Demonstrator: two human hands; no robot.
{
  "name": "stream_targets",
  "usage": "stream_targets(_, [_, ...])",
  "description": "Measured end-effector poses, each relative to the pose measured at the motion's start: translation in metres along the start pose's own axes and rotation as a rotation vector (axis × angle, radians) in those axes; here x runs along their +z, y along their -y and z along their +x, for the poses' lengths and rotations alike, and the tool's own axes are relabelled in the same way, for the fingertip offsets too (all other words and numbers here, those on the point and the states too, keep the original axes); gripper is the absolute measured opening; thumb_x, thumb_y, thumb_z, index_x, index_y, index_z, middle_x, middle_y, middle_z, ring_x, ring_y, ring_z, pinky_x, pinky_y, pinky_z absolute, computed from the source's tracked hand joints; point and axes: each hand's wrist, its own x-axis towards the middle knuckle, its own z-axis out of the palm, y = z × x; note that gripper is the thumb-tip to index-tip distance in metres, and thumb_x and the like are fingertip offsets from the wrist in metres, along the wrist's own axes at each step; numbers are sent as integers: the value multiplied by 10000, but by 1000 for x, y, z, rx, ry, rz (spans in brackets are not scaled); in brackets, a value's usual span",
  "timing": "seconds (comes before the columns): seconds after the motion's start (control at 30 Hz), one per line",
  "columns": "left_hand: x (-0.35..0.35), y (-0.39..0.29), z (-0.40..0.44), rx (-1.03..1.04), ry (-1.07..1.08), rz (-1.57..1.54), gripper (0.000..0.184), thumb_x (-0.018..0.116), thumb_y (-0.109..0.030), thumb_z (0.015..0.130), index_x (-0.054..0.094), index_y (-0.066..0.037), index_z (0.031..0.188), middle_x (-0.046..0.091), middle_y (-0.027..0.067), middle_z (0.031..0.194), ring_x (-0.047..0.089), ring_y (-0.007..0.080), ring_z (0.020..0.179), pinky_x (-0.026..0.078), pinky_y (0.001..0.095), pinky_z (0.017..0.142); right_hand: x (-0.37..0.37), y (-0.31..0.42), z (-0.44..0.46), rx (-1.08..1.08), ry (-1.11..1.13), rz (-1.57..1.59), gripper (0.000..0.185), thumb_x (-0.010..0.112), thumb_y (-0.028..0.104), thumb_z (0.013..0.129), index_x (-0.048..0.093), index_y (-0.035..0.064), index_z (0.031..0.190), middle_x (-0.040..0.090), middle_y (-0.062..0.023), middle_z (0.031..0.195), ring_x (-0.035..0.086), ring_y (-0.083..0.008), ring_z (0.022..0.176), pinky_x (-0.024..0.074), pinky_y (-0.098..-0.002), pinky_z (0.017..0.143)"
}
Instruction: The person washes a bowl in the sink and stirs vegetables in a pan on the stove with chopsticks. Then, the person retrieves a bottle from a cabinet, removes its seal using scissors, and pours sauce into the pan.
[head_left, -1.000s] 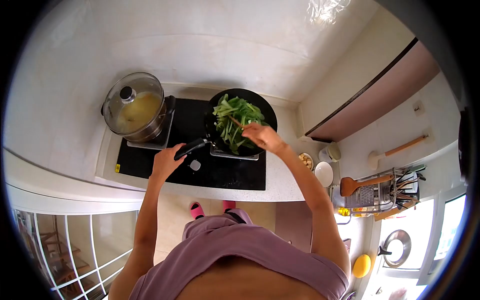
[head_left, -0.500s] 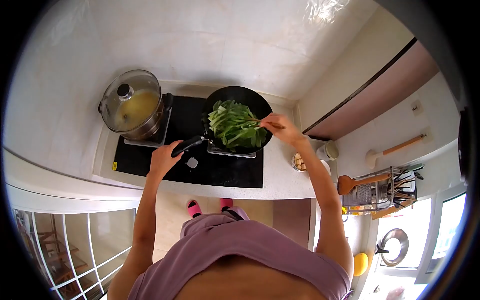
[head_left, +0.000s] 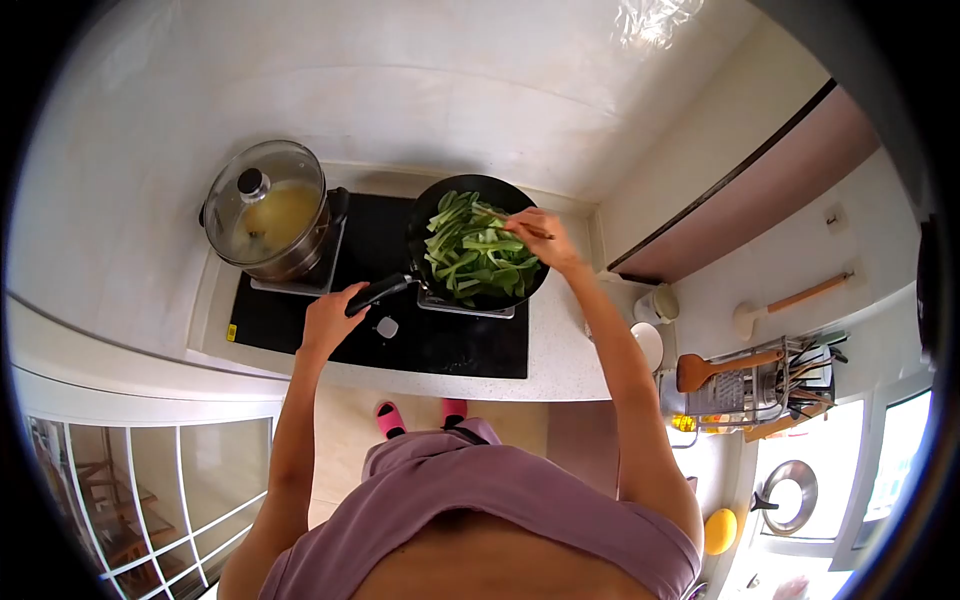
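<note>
A black wok (head_left: 433, 190) full of chopped leafy greens (head_left: 470, 245) stands on the right side of the black cooktop (head_left: 450, 350). Its black handle (head_left: 385, 290) points toward the lower left, and my left hand (head_left: 332, 318) is closed round the end of it. Over the right part of the wok, my right hand (head_left: 540, 238) holds wooden chopsticks (head_left: 490, 212), whose tips reach into the greens. The fingers are wrapped round the sticks.
On the left burner stands a lidded pot (head_left: 290, 262) with yellowish contents. Right of the cooktop are a white bowl (head_left: 648, 345) and a lidded jar (head_left: 657, 304). A rack (head_left: 735, 392) with utensils, including a wooden spatula (head_left: 700, 372), stands farther right.
Against the earlier frames, the greens lie differently in the wok. My right hand went right, then came back left and up a little with the chopsticks. My left hand has stayed on the handle.
</note>
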Motion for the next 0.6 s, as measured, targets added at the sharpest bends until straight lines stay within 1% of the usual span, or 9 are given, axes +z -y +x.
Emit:
stream_targets(0.07, [2, 1, 0, -1, -1, 10, 416, 701, -328, 840, 623, -218, 1233, 690, 116, 823, 667, 310, 779, 523, 399, 680, -19, -7, -1, -29, -30, -57, 103, 646, 82, 909, 717, 24, 956, 654, -104, 845, 590, -170, 659, 459, -297, 574])
stream_targets(0.17, [2, 1, 1, 0, 2, 13, 415, 701, -328, 840, 623, -222, 1234, 689, 116, 823, 666, 313, 771, 523, 399, 672, -20, -29, -6, 110, -34, -108, 106, 633, 76, 919, 710, 6, 940, 668, -113, 851, 620, -184, 691, 471, -292, 588])
stream_targets(0.2, [1, 0, 1, 1, 4, 6, 415, 701, -330, 840, 622, -224, 1234, 689, 116, 823, 666, 315, 768, 522, 400, 668, -6, -45, -12, 52, -43, 40, 104, 630, 70, 922, 707, 2, 937, 669, -111, 853, 626, -182, 699, 475, -286, 595])
stream_targets(0.23, [0, -1, 2, 5, 6, 7, 415, 701, -330, 840, 622, -224, 1234, 689, 116, 823, 666, 315, 768, 522, 400, 668, 3, -40, -12, -10, -52, 187, 102, 626, 65, 924, 703, -1, 933, 670, -108, 856, 631, -180, 707, 478, -281, 602])
stream_targets(0.3, [-2, -2, 2, -14, 33, 36, 415, 698, -331, 842, 621, -225, 1236, 692, 115, 830, 666, 316, 772, 522, 400, 669, 4, -25, -16, 1, 52, 27, 84, 631, 47, 918, 696, -2, 941, 665, -100, 850, 620, -163, 700, 478, -269, 610])
stream_targets(0.37, [0, 0, 2, -5, 23, 34, 416, 698, -330, 843, 620, -224, 1237, 693, 116, 830, 667, 316, 773, 523, 400, 670, 5, -10, -20, 138, 238, 66, 86, 623, 31, 920, 692, 1, 961, 665, -87, 864, 617, -148, 730, 478, -260, 631])
stream_targets(0.4, [1, 1, 2, 5, 8, 32, 416, 698, -329, 843, 619, -224, 1238, 693, 116, 831, 667, 317, 773, 523, 399, 671, 1, -5, -25, 151, 203, 190, 88, 630, 44, 921, 692, 6, 971, 668, -74, 887, 617, -146, 756, 476, -256, 651])
stream_targets(0.53, [2, 2, 3, 20, -8, 13, 409, 696, -325, 846, 622, -221, 1234, 694, 118, 833, 668, 318, 779, 524, 398, 673, -47, 66, -33, 98, 187, 188, 94, 643, 66, 919, 692, 10, 977, 672, -68, 909, 623, -142, 785, 484, -261, 674])
stream_targets(0.6, [1, 1, 3, 1, 16, -15, 407, 694, -327, 848, 624, -217, 1234, 696, 121, 839, 668, 317, 788, 524, 396, 679, -59, 90, -42, 28, 429, 202, 126, 655, 114, 918, 691, 15, 987, 676, -86, 926, 653, -182, 817, 508, -287, 699])
